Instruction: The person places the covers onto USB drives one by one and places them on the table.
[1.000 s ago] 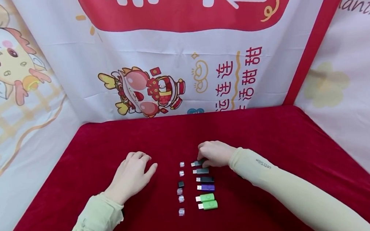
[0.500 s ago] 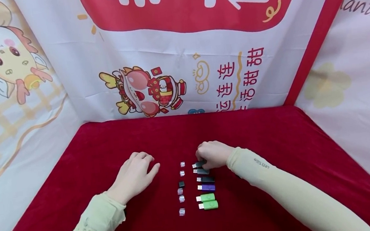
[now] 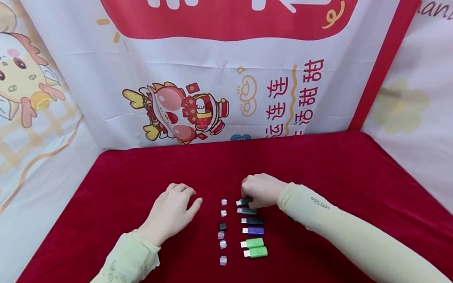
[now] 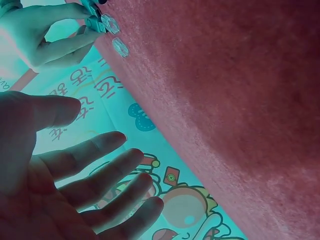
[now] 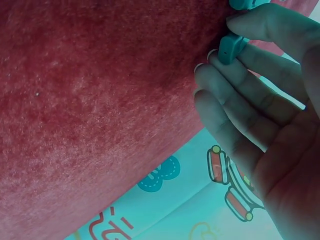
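Observation:
My right hand [image 3: 263, 190] pinches the farthest dark grey USB flash drive [image 3: 246, 201] between thumb and fingers. Its metal plug points left, and the fingers hide part of its body. In the right wrist view the end of that drive [image 5: 231, 48] shows between the thumb and fingertips. Close below lies a second dark grey USB drive [image 3: 246, 211]. My left hand [image 3: 172, 211] hovers low over the cloth with fingers loosely spread, holding nothing. To its right, a clear cap [image 3: 224, 202] sits opposite the pinched drive, with another clear cap [image 3: 223, 213] just nearer.
Nearer in the drive row are a black drive [image 3: 252, 221], a purple drive [image 3: 253, 231] and two green drives [image 3: 256, 252]. Opposite them lie a black cap [image 3: 222, 226] and several clear caps [image 3: 223, 261]. Everything rests on a red cloth-covered table [image 3: 164, 165] before printed fabric walls [image 3: 96, 81].
My left hand has drifted to the right, toward the caps. My right hand's fingers have drawn together on the farthest drive, which has turned slightly.

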{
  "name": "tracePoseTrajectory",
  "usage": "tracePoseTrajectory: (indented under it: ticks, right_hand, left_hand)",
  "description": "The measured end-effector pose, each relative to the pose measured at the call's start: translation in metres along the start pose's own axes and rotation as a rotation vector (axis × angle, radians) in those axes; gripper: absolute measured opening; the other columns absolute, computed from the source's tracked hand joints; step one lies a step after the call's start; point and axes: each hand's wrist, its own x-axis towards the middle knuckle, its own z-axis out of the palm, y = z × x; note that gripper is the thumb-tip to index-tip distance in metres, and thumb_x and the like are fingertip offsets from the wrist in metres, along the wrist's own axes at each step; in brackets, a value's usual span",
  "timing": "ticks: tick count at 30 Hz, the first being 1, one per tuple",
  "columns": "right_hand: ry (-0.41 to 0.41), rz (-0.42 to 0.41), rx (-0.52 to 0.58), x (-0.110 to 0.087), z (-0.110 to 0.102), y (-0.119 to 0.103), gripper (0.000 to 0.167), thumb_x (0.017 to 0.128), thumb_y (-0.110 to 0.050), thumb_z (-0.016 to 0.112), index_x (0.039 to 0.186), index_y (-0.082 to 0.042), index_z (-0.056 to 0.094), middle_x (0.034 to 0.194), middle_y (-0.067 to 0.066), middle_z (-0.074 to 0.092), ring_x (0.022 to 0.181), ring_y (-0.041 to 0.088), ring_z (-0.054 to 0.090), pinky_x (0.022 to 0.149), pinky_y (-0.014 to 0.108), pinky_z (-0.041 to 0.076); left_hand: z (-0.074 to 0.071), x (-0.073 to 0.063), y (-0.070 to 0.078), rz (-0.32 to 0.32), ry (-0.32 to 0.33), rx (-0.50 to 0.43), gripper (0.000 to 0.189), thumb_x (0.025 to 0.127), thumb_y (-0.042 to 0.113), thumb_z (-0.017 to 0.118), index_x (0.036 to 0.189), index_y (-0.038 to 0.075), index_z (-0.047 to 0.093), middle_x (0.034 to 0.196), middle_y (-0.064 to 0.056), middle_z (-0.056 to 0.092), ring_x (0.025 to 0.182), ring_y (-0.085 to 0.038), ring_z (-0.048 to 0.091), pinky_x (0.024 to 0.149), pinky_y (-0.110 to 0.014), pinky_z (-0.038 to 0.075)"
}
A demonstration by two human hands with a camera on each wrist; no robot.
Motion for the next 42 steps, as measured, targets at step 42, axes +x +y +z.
tracePoseTrajectory:
  ticks: [42]
  right_hand:
    - [0.426, 0.134, 0.237, -0.052, -0.029, 0.006, 0.018, 0.081, -0.015, 0.081, 0.098, -0.009, 0.077, 0.09, -0.003, 0.065, 0.074, 0.01, 0.058, 0.067, 0.023, 0.051]
  left_hand:
    - [0.031, 0.059, 0.032, 0.18, -0.272, 0.043, 0.01, 0.084, 0.024, 0.079, 0.088, 0.016, 0.075, 0.078, 0.005, 0.059, 0.069, -0.012, 0.055, 0.063, -0.031, 0.05]
